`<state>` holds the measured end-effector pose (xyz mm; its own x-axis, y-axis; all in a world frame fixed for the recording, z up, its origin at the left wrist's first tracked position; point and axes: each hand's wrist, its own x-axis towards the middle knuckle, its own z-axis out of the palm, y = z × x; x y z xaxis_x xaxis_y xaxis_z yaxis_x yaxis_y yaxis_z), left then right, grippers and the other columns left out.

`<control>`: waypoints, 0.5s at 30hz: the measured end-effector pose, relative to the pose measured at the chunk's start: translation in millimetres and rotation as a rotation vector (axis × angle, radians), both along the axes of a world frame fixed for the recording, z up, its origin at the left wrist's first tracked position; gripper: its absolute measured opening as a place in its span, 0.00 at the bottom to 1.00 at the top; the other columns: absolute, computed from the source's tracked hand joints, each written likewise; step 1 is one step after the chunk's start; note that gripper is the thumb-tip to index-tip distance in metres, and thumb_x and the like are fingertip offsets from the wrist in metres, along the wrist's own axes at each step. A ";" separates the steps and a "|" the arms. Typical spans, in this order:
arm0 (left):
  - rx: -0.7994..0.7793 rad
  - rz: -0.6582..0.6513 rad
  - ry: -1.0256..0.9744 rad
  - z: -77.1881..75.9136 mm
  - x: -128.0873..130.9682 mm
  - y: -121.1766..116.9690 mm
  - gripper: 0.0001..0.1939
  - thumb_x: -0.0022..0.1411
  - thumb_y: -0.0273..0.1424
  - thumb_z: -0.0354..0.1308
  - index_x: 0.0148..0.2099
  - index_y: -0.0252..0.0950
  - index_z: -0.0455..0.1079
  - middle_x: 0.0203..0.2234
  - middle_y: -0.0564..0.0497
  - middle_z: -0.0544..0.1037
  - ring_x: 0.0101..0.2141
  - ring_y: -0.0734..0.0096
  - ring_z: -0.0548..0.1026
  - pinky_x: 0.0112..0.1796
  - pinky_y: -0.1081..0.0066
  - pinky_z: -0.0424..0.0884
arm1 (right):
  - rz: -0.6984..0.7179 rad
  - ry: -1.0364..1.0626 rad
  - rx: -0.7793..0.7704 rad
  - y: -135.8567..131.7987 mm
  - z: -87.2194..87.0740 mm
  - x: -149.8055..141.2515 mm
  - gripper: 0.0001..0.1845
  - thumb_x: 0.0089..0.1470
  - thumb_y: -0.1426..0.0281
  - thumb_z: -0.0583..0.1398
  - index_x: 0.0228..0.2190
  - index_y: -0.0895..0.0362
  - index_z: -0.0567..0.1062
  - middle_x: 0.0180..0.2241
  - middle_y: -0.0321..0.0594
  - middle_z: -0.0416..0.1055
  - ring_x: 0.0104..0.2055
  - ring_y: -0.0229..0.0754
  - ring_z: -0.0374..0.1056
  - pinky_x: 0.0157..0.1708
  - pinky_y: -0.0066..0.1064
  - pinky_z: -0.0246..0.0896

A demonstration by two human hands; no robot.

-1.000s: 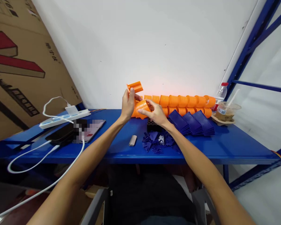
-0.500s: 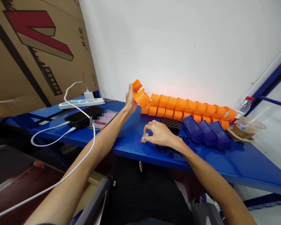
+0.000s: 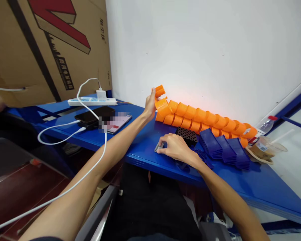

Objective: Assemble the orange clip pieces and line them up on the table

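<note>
1. The left hand [image 3: 150,104] grips an orange part [image 3: 162,107], raised above the table [image 3: 140,144]; its handling looks unfinished;
2. the right hand [image 3: 175,146] pinches a small grey piece [image 3: 158,147] between thumb and fingers, apart from the orange part;
3. two orange rows [image 3: 203,115] lie along the wall [image 3: 190,43], seemingly done; blue stacks [image 3: 210,143] lie in front, perhaps left to handle.

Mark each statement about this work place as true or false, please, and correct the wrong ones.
1. The left hand holds an orange part. True.
2. The right hand holds a phone. False: its thumb and fingers are at a small grey piece.
3. The bottle has a red cap. True.
4. The power strip lies between both hands. False: the power strip lies left of them.
</note>
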<state>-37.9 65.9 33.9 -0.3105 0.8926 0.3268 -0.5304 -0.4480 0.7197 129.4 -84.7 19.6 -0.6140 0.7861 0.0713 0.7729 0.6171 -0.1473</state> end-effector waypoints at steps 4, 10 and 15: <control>-0.018 -0.058 0.036 4.5 2.2 -7.3 0.31 0.73 0.62 0.58 0.38 0.37 0.72 0.22 0.54 0.69 0.27 0.70 0.78 0.32 0.73 0.73 | 0.022 0.303 -0.027 9.6 18.9 15.6 0.06 0.55 0.68 0.73 0.32 0.53 0.82 0.38 0.40 0.85 0.44 0.49 0.79 0.44 0.37 0.67; 0.008 -0.442 0.020 14.1 9.3 -29.8 0.29 0.75 0.57 0.59 0.41 0.34 0.75 0.25 0.49 0.76 0.25 0.70 0.76 0.32 0.70 0.75 | 0.031 0.983 0.148 53.9 67.5 41.0 0.15 0.50 0.60 0.74 0.34 0.52 0.77 0.37 0.41 0.81 0.42 0.47 0.77 0.46 0.41 0.73; -0.029 -0.713 0.161 11.8 12.1 -39.6 0.27 0.77 0.54 0.59 0.47 0.32 0.79 0.26 0.47 0.80 0.24 0.68 0.77 0.29 0.68 0.75 | -0.080 1.249 0.183 95.0 53.9 48.6 0.26 0.48 0.50 0.72 0.40 0.51 0.72 0.39 0.41 0.79 0.42 0.47 0.75 0.43 0.42 0.75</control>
<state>-25.8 26.3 45.7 0.3996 0.8688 0.2924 -0.5727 -0.0124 0.8197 178.0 10.3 73.5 -0.0017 0.7348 0.6783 0.2055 0.6641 -0.7189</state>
